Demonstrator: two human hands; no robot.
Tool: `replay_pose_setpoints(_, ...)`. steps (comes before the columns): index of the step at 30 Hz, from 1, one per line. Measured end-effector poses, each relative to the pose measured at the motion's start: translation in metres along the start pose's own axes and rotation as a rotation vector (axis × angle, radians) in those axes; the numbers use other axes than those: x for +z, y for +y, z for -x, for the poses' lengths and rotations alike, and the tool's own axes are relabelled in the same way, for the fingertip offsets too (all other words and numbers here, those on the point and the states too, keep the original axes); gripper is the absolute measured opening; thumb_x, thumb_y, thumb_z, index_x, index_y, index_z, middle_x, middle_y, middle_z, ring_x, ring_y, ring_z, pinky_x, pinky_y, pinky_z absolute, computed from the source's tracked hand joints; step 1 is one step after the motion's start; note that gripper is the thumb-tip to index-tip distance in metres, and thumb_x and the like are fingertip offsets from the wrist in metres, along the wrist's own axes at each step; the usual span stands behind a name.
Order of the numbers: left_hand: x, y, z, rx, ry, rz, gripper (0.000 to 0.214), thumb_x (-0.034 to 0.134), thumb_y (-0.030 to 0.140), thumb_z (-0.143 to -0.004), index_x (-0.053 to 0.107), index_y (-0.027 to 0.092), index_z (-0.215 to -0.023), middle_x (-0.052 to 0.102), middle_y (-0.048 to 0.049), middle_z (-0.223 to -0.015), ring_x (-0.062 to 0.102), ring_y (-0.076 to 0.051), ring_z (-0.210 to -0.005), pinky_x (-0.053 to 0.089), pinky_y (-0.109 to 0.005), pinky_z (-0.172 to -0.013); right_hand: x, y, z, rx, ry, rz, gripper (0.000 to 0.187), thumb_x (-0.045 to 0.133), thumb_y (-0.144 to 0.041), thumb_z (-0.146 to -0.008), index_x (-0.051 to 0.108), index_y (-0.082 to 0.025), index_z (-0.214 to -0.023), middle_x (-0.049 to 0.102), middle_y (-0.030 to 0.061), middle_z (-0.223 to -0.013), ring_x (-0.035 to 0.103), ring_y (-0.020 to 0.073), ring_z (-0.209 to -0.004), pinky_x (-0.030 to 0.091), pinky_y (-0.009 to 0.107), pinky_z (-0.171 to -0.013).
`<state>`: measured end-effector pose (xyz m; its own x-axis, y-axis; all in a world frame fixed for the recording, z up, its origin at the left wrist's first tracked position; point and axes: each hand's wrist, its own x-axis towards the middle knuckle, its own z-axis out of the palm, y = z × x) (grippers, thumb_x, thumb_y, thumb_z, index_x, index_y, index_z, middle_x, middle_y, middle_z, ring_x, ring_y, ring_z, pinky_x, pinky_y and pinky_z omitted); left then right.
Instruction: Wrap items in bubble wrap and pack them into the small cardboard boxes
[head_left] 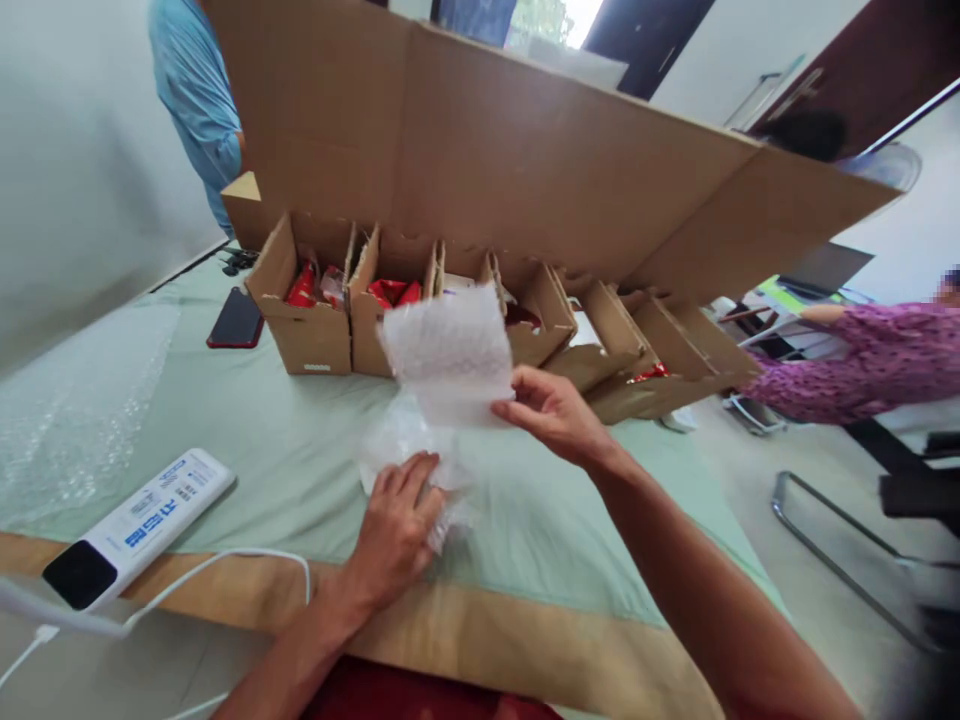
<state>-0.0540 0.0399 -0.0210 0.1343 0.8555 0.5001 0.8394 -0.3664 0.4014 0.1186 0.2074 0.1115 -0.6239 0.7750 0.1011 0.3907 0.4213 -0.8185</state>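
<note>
My right hand [551,410] pinches the right edge of a whitish, translucent sheet of bubble wrap [450,345], holding it raised above the cloth. Below it, my left hand [401,515] is closed on a crumpled piece of clear bubble wrap [405,435] that rests on the table. Motion blurs this lower piece, and I cannot tell whether it joins the raised sheet or has anything inside. Behind both hands stands a row of cardboard compartments [319,345], several with red packets [304,285] in them.
A tall cardboard panel [480,140] rises behind the compartments. On the green cloth [300,430] lie a phone [235,318], a white power bank [142,525] with a cable, and flat bubble wrap [82,400]. Two people [199,100] are nearby, one with a purple sleeve [862,360].
</note>
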Motion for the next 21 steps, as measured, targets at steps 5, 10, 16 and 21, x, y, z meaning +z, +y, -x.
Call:
replay_pose_setpoints(5,-0.015,-0.001,0.000,-0.042,-0.157,-0.142,0.044,0.063,0.006,-0.074,0.070,0.020,-0.115,0.051,-0.0202,-0.154,0.041,-0.042,-0.147,0.030,-0.068,-0.117,0.019,0.086,0.062,0.345,-0.086,-0.290,0.035,0.072,-0.040,-0.072,0.063,-0.018,-0.098,0.064,-0.0020,-0.066,0.057,0.0135,-0.057,0.042,0.025,-0.055)
replay_pose_setpoints(10,-0.020,0.005,0.013,-0.059,-0.187,-0.219,0.043,0.060,0.009,-0.079,0.068,0.020,-0.120,0.051,-0.0202,-0.153,0.045,-0.038,-0.144,0.031,-0.065,-0.118,0.017,0.114,0.084,0.311,0.014,-0.290,0.033,0.065,-0.036,-0.075,0.068,-0.017,-0.102,0.068,0.0006,-0.076,0.060,0.0150,-0.065,0.047,0.028,-0.063)
replay_pose_setpoints(16,-0.015,0.009,0.029,-0.153,-0.199,-0.263,0.052,0.069,0.027,-0.083,0.061,0.023,-0.135,0.037,-0.0197,-0.163,0.028,-0.047,-0.152,0.023,-0.076,-0.115,0.033,0.121,0.102,0.038,0.380,0.232,0.035,0.055,-0.019,-0.078,0.070,-0.020,-0.110,0.075,0.0102,-0.109,0.067,0.0259,-0.098,0.052,0.043,-0.092)
replay_pose_setpoints(21,-0.007,-0.003,0.032,-0.139,-0.144,-0.220,0.059,0.070,0.021,-0.082,0.056,0.020,-0.140,0.029,-0.0208,-0.164,0.028,-0.045,-0.152,0.036,-0.063,-0.116,0.033,0.125,0.119,0.017,0.138,0.113,0.072,0.065,-0.026,-0.077,0.049,-0.024,-0.147,0.058,0.0134,-0.147,0.062,0.0303,-0.124,0.050,0.050,-0.101)
